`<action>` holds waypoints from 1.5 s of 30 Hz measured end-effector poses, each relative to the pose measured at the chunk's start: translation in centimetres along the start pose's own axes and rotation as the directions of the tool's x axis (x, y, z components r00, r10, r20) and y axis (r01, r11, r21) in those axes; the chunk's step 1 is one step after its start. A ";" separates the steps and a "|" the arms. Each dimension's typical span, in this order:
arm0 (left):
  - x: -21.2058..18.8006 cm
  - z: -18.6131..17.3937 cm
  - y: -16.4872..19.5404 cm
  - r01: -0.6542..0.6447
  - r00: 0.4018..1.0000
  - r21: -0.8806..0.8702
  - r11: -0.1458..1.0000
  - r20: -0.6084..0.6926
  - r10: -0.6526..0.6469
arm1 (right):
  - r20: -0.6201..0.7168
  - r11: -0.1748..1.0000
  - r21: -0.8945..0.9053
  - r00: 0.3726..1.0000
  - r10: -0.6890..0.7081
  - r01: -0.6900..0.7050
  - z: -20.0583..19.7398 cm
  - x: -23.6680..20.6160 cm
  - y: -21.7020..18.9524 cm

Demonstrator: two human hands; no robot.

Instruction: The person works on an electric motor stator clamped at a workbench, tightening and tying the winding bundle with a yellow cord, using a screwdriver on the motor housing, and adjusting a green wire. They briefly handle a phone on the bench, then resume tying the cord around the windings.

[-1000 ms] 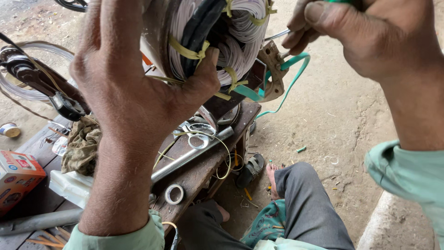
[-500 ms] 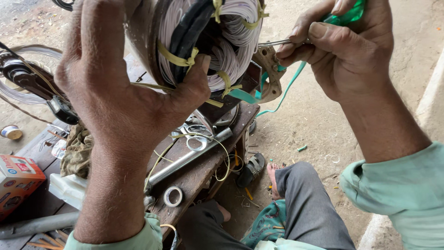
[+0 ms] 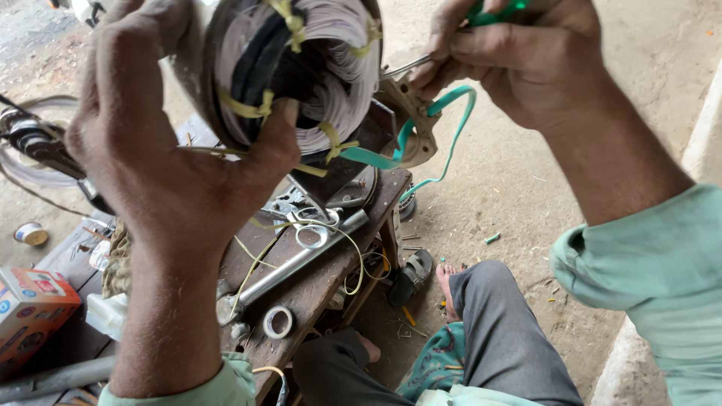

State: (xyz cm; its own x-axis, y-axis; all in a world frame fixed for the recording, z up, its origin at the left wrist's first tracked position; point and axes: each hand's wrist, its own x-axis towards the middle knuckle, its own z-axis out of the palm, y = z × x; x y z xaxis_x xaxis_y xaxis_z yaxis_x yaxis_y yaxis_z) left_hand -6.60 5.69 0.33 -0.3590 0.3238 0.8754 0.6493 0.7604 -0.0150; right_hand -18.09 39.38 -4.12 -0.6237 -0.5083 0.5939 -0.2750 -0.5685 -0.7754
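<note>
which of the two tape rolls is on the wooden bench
The small pale tape roll lies flat on the wooden bench, near its front edge beside the metal bar. The other roll sits on the ground at far left.

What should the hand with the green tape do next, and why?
Probably pull the green tape snug. It hangs in a loose loop beside the wire coil, while the right hand pinches its end with a thin metal tool, and the left hand grips the coil.

Below my hands stands a worn brown wooden bench (image 3: 380, 207). On it lie a long grey metal rod (image 3: 297, 265), a small white tape roll (image 3: 277, 322) and loose yellowish wire (image 3: 259, 259).
</note>
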 end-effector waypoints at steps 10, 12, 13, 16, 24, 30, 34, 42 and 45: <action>-0.1 0.1 0.0 0.011 1.000 -0.001 1.000 0.008 -0.011 | -0.014 0.990 -0.085 0.993 -0.115 0.114 2.6 -2.0 1.8; -0.2 0.2 0.0 0.005 1.000 0.016 1.000 0.014 -0.005 | 0.023 0.961 -0.223 0.987 -0.161 0.162 3.1 -2.6 1.9; -0.2 0.3 -0.1 -0.018 1.000 0.036 0.999 0.012 0.017 | 0.036 0.947 -0.266 0.983 -0.178 0.181 3.3 -2.8 2.0; 0.0 0.6 -0.5 -0.063 0.998 0.059 0.996 0.010 0.062 | 0.038 0.946 -0.249 0.978 -0.206 0.209 3.8 -2.7 2.2; 0.1 0.6 -0.7 -0.047 0.998 0.050 0.998 0.039 0.045 | 0.236 0.587 -0.732 0.937 -0.258 0.346 4.3 -2.8 1.0; 0.4 0.5 0.0 -0.002 0.999 0.009 1.000 0.036 0.001 | 0.042 0.907 -0.262 0.943 -0.330 0.329 4.8 -2.3 3.2; 0.7 0.3 0.1 0.007 1.000 0.011 1.000 0.029 -0.007 | 0.097 0.631 -0.690 0.909 -0.405 0.354 6.2 -3.3 2.9; 1.0 -0.1 0.5 0.007 1.000 -0.001 1.000 0.003 -0.007 | 0.201 0.254 -0.931 0.947 -0.250 0.264 7.8 -2.1 -1.8; 1.0 -0.2 0.7 0.007 1.000 -0.007 1.000 0.005 -0.007 | 0.216 0.107 -0.967 0.968 -0.129 0.230 8.5 -1.2 -3.8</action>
State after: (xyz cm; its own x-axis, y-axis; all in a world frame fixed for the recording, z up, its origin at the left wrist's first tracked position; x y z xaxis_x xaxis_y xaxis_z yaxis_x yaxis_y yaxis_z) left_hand -6.39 6.40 1.28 -0.3666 0.3214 0.8731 0.6513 0.7588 -0.0059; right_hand -10.08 36.64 -0.09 -0.4100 -0.5583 0.7212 -0.8807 0.4480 -0.1539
